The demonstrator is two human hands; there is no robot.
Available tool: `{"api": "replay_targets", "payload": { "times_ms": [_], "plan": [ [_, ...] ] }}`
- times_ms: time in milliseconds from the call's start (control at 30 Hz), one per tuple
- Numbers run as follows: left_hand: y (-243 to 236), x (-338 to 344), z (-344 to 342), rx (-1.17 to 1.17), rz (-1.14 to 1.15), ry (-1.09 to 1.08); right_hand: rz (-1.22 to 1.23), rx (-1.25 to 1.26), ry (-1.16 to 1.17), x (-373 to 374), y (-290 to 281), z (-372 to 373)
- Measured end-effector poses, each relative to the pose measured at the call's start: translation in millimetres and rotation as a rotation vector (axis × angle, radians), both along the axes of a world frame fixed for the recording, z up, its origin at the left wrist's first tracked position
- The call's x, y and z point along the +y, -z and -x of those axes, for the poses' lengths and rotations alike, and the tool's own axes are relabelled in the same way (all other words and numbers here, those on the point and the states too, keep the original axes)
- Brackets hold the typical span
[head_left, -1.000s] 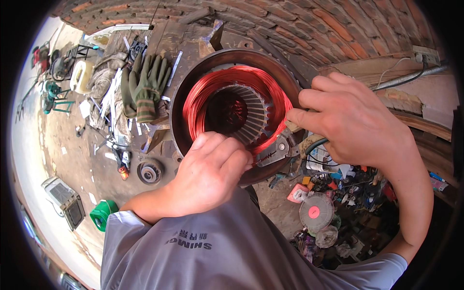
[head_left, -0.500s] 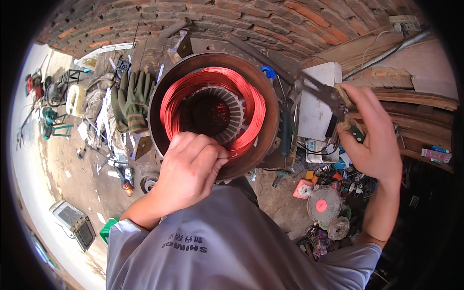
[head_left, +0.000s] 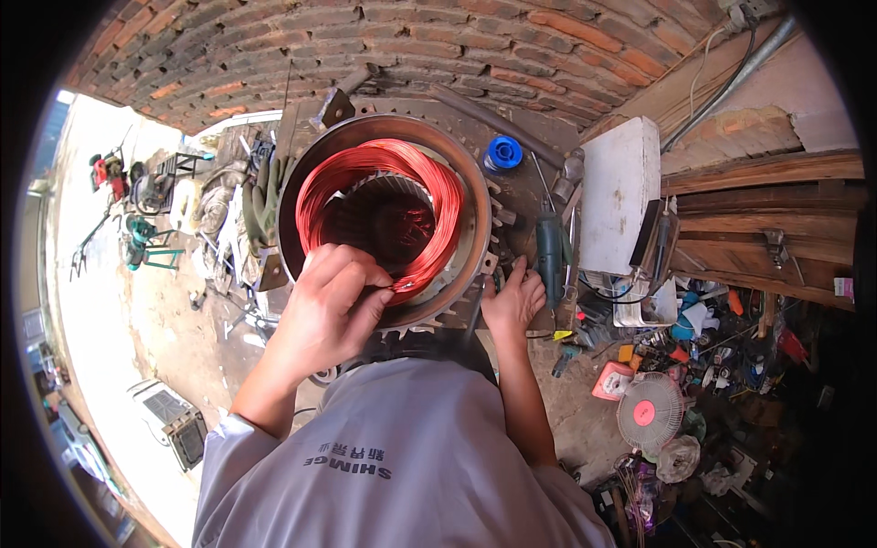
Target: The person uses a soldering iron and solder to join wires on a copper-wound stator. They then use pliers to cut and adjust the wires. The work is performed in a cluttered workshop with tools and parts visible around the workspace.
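Note:
A round rusty metal motor housing [head_left: 290, 205] stands on the bench in front of me. Within it, a thick ring of red enamelled copper wire [head_left: 445, 187] surrounds the slotted stator core [head_left: 365, 196]. My left hand [head_left: 333, 297] reaches over the near rim, its thumb and fingers pinched on wire at the coil's near edge. To the right of the housing, my right hand [head_left: 513, 300] is low over the bench edge, with thumb and fingers apart. It is nearest a grey-green power tool [head_left: 550, 247]; nothing clear shows in its grasp.
A blue spool [head_left: 502, 153] and a hammer [head_left: 568, 173] lie behind the power tool. A white slab [head_left: 621, 187] stands at the right. Green gloves [head_left: 260, 201] lie left of the housing. Below right are a fan [head_left: 649, 411] and heaped parts. A brick wall [head_left: 393, 55] closes the back.
My right hand has come in from the far right to the bench edge beside the housing, without the dark metal tool it held. My left hand stays pinched at the coil. The view has shifted.

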State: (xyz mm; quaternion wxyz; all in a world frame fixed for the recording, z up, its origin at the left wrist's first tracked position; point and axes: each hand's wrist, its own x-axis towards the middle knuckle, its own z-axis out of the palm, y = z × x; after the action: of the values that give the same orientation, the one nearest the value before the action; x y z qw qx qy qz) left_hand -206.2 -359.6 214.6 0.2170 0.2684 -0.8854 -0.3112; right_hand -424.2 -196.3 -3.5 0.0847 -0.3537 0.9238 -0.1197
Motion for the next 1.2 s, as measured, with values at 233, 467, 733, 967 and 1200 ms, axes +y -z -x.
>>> {"api": "replay_targets", "payload": {
  "times_ms": [233,467,733,967,1200],
  "plan": [
    [5,-3,-2,0.057,-0.024,0.035,0.655,-0.320,-0.128,-16,-74,19],
    [7,-5,0,0.073,-0.067,0.040,0.522,-0.070,-1.028,-74,-232,28],
    [8,-4,-2,0.116,-0.076,0.033,0.199,-0.040,-1.297,-106,-249,29],
    [12,-5,-3,0.149,-0.080,0.030,0.190,-0.013,-1.360,-111,-246,24],
    [13,-5,-2,0.180,-0.090,0.037,0.171,-0.006,-1.462,-109,-244,19]
  ]
}}
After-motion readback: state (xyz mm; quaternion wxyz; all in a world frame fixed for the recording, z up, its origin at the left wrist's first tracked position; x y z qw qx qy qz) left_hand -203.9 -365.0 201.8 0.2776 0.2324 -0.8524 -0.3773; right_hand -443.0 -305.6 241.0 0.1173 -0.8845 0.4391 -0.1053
